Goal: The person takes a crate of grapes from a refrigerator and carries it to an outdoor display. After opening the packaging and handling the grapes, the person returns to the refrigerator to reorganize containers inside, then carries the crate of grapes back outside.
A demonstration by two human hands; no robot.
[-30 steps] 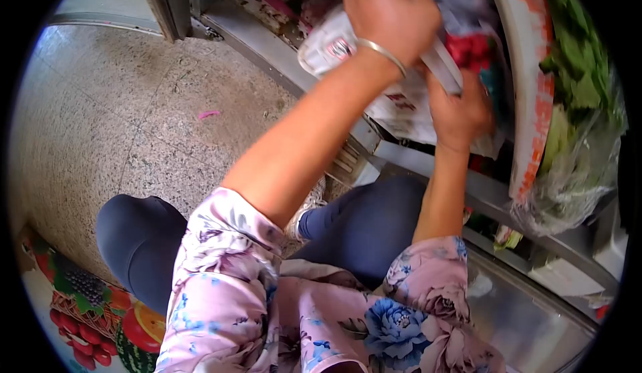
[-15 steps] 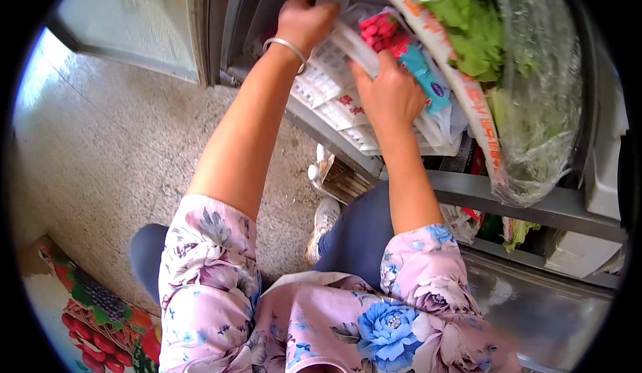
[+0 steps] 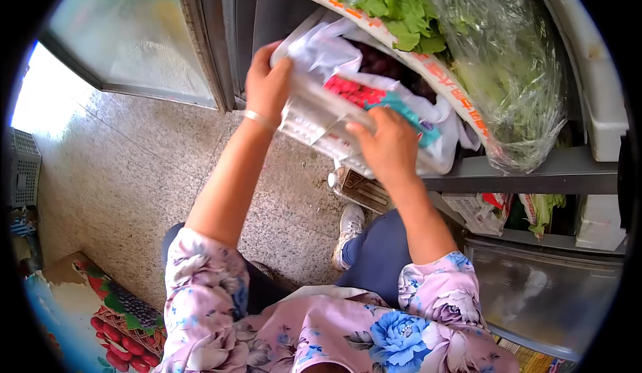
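A white plastic basket (image 3: 314, 129) juts out from a fridge shelf, slightly smeared by motion. My left hand (image 3: 269, 82) is closed around its left corner at the rim. Farther right, my right hand (image 3: 388, 142) grips the front rim, thumb toward me and fingers over the inside. White plastic bags (image 3: 328, 52) lie in the basket, along with a red and teal package (image 3: 358, 92). Behind them sits dark round fruit (image 3: 384, 65), perhaps grapes, partly hidden.
Above the basket, a white box with orange print (image 3: 441, 72) bears leafy greens (image 3: 408, 18) in clear plastic wrap. A lower shelf (image 3: 555, 169) edge runs right. The glass door (image 3: 127, 32) stands open at left. A bottle (image 3: 354, 185) is on the floor, and a printed carton (image 3: 120, 313) lies lower left.
Both hands have drawn the basket out of the shelf toward me, the left hand moving down and left. More of the bags and the dark fruit now shows.
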